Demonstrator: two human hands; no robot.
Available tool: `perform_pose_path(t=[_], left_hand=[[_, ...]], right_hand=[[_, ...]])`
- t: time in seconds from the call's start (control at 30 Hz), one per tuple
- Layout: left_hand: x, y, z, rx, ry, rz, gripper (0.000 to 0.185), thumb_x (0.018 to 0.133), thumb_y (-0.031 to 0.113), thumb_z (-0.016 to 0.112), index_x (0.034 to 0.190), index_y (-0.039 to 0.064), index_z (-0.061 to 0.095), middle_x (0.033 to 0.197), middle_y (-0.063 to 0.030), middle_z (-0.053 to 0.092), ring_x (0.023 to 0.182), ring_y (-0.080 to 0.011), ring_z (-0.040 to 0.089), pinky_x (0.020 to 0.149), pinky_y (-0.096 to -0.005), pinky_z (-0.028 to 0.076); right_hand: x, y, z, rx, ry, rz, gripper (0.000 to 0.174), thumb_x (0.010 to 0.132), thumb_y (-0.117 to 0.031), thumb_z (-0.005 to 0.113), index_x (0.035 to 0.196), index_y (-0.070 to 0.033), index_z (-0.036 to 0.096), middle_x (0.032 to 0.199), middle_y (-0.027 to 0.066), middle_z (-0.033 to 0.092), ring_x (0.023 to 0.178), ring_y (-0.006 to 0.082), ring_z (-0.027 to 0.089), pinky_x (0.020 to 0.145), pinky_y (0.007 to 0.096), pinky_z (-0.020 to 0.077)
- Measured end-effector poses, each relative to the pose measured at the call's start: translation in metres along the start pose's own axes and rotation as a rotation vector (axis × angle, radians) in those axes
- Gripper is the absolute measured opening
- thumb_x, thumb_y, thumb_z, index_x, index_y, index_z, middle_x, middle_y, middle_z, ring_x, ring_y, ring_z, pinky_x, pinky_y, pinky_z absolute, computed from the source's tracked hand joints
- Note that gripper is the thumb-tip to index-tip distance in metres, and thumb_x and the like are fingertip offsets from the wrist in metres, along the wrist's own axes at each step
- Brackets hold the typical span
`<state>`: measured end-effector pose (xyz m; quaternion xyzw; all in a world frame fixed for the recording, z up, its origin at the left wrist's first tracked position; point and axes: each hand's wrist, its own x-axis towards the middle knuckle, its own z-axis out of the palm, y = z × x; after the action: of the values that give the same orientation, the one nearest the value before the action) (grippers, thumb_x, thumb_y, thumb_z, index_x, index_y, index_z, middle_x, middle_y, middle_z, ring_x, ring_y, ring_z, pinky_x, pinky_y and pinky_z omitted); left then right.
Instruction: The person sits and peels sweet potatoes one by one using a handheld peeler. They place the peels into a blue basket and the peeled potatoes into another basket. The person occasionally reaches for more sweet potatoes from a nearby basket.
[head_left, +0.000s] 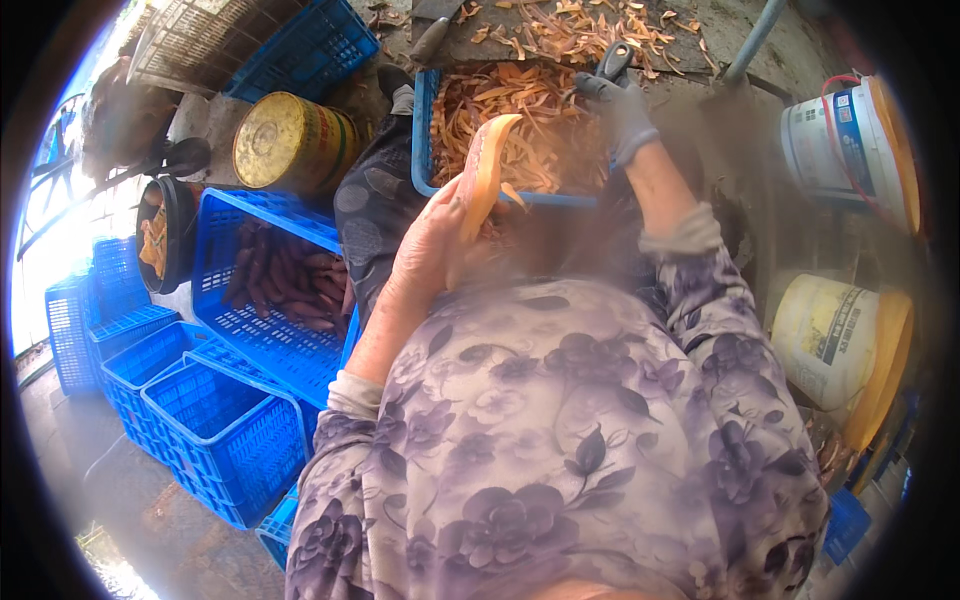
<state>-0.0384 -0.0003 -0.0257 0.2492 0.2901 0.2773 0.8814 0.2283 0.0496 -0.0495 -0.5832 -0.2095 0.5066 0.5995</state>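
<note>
My bare left hand (431, 251) grips a partly peeled sweet potato (484, 176), long and curved. Orange flesh shows along most of it, with reddish skin left on one side. A strip of peel (513, 195) hangs beside it. My right hand (628, 112), in a grey glove, is closed around a peeler (616, 61) with a dark handle; its blade is not clear to see. Between my legs stands a blue plastic crate (422, 139), full of orange and purple peelings (517, 105). The right hand is over its right rim, apart from the sweet potato.
At left, a blue crate (262, 360) holds unpeeled sweet potatoes (289, 277). Near it are a yellow metal bucket (262, 142), a black bucket (189, 240) and stacked blue crates (225, 442). White buckets (817, 146) stand at right, by a grey pole (754, 41). Peelings (577, 26) litter the ground ahead.
</note>
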Motion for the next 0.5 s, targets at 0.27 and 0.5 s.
perform_pose_path(t=[0.27, 0.5], left_hand=[[0.003, -0.002, 0.015, 0.164, 0.042, 0.001, 0.045, 0.071, 0.013, 0.068, 0.111, 0.008, 0.049, 0.086, -0.0002, 0.054, 0.060, -0.0084, 0.046, 0.050, -0.0177, 0.038], [0.005, -0.007, 0.008, 0.280, 0.047, 0.046, 0.066, 0.068, -0.007, 0.062, 0.130, 0.001, 0.041, 0.106, -0.0049, 0.056, 0.087, -0.0114, 0.055, 0.074, -0.0249, 0.046]], right_hand=[[-0.102, 0.029, 0.066, -0.016, -0.511, -0.078, 0.029, 0.076, -0.007, 0.068, 0.101, 0.003, 0.058, 0.090, 0.0073, 0.061, 0.077, 0.0147, 0.059, 0.069, 0.0265, 0.0502], [-0.010, 0.041, 0.036, -0.445, -0.258, -0.409, 0.029, 0.079, -0.014, 0.067, 0.104, 0.000, 0.059, 0.086, 0.0071, 0.064, 0.077, 0.0147, 0.060, 0.074, 0.0290, 0.0487]])
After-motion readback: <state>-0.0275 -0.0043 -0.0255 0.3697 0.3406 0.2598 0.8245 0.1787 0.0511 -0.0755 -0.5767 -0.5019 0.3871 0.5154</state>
